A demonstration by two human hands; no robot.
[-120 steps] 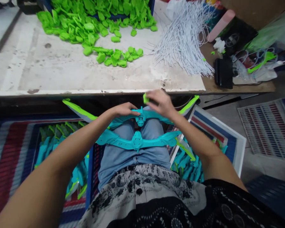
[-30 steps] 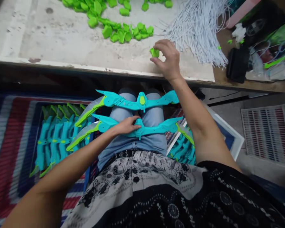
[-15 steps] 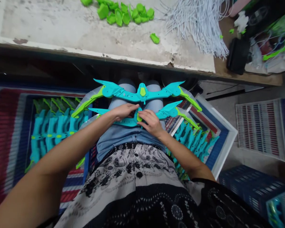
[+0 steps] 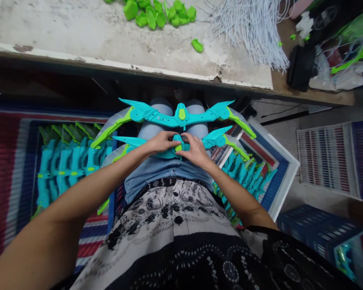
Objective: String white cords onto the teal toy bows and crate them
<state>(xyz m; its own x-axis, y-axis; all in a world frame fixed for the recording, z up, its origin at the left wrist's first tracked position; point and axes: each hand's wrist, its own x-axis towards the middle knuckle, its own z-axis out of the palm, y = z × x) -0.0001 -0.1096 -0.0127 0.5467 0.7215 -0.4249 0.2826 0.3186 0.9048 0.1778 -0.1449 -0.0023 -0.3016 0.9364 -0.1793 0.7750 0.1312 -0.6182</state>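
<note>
Left hand [image 4: 165, 142]: reaching in from lower left, palm down, fingers bent; gripping the near bow [image 4: 213, 139] at its centre.
Right hand [image 4: 195, 150]: reaching in from lower right, fingers arched, thumb beside the green cap [image 4: 178, 148]; gripping the same centre.
Near bow: turquoise, lying across the lap [image 4: 163, 167].
Green cap: between the hands, at the bow's centre; seating unclear.
Far bow [image 4: 196, 118]: roughly parallel, nearer the surface [image 4: 109, 48].

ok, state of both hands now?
Left hand: curled, touching nearer turquoise plastic bow; grip unclear.
Right hand: curled at the bow's small green plastic centrepiece; grip unclear.
</note>
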